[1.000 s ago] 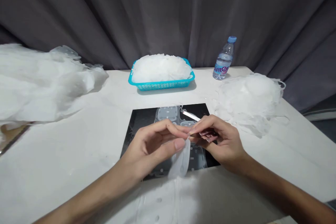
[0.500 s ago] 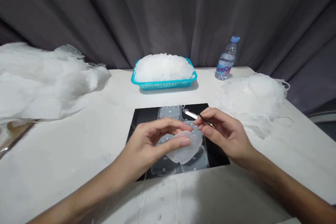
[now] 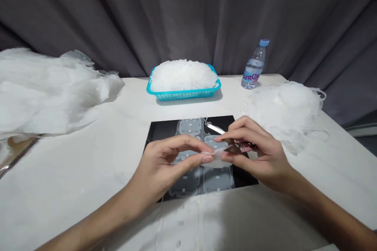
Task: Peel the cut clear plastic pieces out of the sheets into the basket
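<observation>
My left hand [image 3: 179, 157] pinches the edge of a thin, translucent white silicone-like piece [image 3: 216, 161] between thumb and fingers. It is held above a black mat [image 3: 160, 131]. My right hand [image 3: 256, 147] grips a small dark metallic tool that looks like tweezers [image 3: 234, 147]; its tips are at the right edge of the piece, and the fingers partly hide it. Below both hands a clear sheet with moulded rounded-square shapes [image 3: 188, 182] covers part of the mat. A white stick-like object [image 3: 215, 128] lies just beyond my right fingers.
A blue basket [image 3: 184, 96] heaped with white translucent pieces [image 3: 182, 76] stands at the back. A water bottle [image 3: 253, 66] is to its right. Loose translucent material is piled at right [image 3: 285, 110] and in a larger heap at left [image 3: 50, 90]. A grey curtain [image 3: 188, 11] hangs behind.
My right hand has moved down and left, bringing the tool to the piece. The piece has tilted from facing me to nearly edge-on.
</observation>
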`<state>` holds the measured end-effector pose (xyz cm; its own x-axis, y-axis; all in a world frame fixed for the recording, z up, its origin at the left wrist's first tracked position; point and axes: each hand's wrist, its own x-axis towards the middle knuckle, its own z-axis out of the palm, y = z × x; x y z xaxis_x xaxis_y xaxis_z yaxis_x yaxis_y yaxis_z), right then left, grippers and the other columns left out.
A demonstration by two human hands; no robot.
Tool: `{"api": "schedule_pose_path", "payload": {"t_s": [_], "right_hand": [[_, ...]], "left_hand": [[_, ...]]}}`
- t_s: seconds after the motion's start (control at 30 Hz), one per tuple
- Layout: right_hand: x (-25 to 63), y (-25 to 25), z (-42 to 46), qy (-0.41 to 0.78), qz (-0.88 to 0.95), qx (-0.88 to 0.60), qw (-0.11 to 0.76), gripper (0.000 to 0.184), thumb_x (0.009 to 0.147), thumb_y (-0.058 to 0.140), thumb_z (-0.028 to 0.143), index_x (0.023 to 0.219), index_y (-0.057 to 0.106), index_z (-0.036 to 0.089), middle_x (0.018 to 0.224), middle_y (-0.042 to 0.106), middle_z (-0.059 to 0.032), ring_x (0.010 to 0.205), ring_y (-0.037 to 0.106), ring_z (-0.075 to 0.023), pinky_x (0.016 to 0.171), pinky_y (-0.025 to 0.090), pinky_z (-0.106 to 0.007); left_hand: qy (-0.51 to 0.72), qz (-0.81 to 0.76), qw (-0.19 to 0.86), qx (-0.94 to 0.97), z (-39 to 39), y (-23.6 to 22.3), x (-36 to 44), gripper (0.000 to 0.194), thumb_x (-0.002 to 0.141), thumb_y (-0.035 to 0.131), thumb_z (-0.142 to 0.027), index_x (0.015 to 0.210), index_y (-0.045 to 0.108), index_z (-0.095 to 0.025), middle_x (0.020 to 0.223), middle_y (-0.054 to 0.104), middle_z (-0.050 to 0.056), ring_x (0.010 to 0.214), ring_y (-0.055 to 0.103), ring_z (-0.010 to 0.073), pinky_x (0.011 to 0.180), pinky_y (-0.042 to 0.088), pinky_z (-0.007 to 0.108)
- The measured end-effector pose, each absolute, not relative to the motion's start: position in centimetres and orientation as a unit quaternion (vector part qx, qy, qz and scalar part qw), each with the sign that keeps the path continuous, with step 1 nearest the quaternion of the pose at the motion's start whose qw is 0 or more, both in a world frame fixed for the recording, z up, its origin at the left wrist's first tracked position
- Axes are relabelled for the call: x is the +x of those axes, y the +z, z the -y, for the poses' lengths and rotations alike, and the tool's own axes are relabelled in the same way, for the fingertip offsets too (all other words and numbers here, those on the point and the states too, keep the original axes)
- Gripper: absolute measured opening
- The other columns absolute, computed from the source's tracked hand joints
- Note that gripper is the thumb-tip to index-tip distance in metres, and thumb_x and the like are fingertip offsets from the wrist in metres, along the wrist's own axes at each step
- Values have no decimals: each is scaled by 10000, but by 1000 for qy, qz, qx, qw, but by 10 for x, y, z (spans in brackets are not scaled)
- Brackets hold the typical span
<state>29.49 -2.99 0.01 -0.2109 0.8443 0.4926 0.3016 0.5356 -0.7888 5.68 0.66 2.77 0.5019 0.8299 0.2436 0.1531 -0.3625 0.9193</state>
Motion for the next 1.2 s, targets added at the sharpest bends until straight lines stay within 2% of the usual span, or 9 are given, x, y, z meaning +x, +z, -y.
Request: {"api": "schedule_pose_path", "payload": {"t_s": [0.07,0.13,0.3,0.43,0.6,0.73,0.93,1.03,1.2], "right_hand": [[299,6,32,230,739,-408,484,344,971,754,414,1299,744,310,1099,616,-71,881,632,-185,614,552,-279],[303,15,35,167,757,-406,484,375,1008,696,445,1361,716,323,1067,647,-69,880,640,-192,616,549,-287],[305,31,43,99,815,-368,436,422,1014,709,349,1427,659,276,805,721,-2,715,627,-172,708,564,-322],[304,23,42,169,806,-363,436,348,953,793,289,1287,696,279,927,761,-17,727,638,-167,592,551,-290],[311,13,32,200,775,-370,471,172,936,804,216,1083,716,240,934,736,-32,802,669,-172,637,585,-295],[316,12,28,236,779,-347,467,176,932,809,192,1075,716,236,965,767,-45,830,686,-184,675,599,-325],[315,12,28,219,784,-322,483,211,909,824,153,1067,724,250,966,809,-37,839,695,-208,685,583,-362],[315,13,28,217,789,-310,484,186,902,829,147,1021,732,253,965,814,-28,826,705,-203,698,585,-367],[314,17,27,211,801,-302,471,157,915,814,137,995,727,240,946,815,-21,813,712,-183,713,588,-358]], "left_hand": [[370,-339,438,746,-6,28,56,49,907,818,-195,904,827,-243,889,841,-18,820,794,139,791,633,178],[373,-347,415,754,-5,28,55,42,908,820,-202,899,825,-243,881,840,-24,816,794,137,802,634,174],[392,-370,371,757,-2,28,56,30,903,826,-206,903,816,-235,871,839,-37,774,801,123,775,640,143],[397,-366,375,753,-1,28,56,28,908,819,-207,918,811,-231,863,841,-32,763,814,138,756,657,150],[392,-356,415,740,0,30,57,39,894,828,-196,895,821,-234,832,843,-29,738,821,151,716,658,142],[385,-349,414,747,2,33,57,60,898,824,-190,907,825,-249,824,843,-44,712,812,135,708,645,121],[367,-326,354,796,9,35,53,86,935,792,-187,960,807,-268,887,846,-64,684,782,95,705,618,90],[362,-305,336,814,11,34,50,118,967,750,-166,1014,792,-266,974,849,-61,714,787,79,703,602,67],[373,-286,327,820,10,34,49,114,985,733,-186,1035,787,-273,989,847,-75,769,802,76,766,607,65]]}}
